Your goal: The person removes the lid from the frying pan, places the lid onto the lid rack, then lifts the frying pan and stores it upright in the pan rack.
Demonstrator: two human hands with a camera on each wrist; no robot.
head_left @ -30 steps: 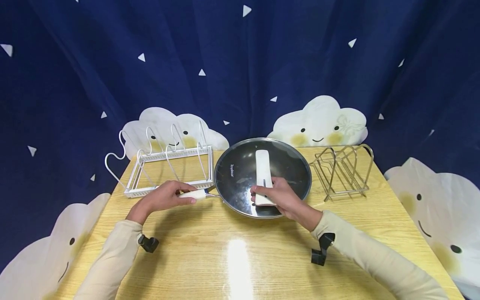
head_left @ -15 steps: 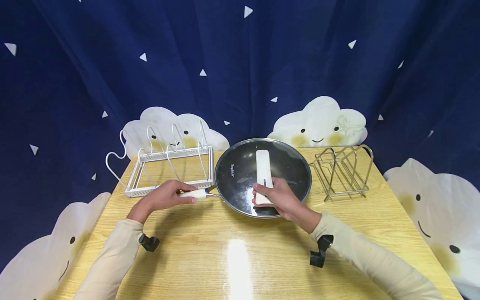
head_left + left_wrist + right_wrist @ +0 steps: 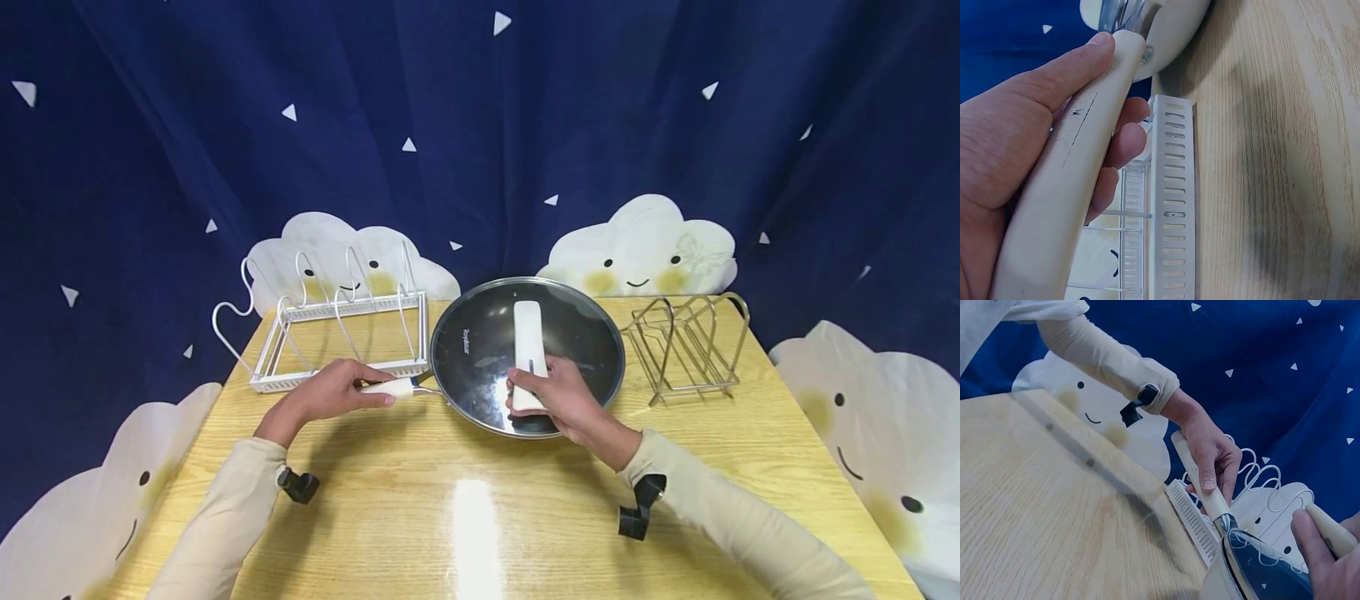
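Pan (image 3: 1215, 584): placed between the two hands, just beyond the left fingers (image 3: 1125, 145); it appears to be rested on the surface (image 3: 375, 500).
Pan handle (image 3: 401, 387): gripped by the left hand (image 3: 333, 390), with the thumb along one side and the fingers curled round the other.
Lid handle (image 3: 528, 333): pinched near its closer end between the thumb and fingers of the right hand (image 3: 566, 396).
Grips and lid so far: judging by how things lie, both handles are already held; the lid (image 3: 480, 317) is not yet taken off, and the pan is placed in neither the white rack (image 3: 330, 309) nor the metal rack (image 3: 693, 387).
Under the lid: whatever is contained beneath the right fingers cannot be made out through the dark glass.
White rack: set just behind the left fingers, fitted with upright wire loops; whether it is touched by the pan cannot be told.
Metal rack: set to the right of the right fingers, formed of bent wire arches.
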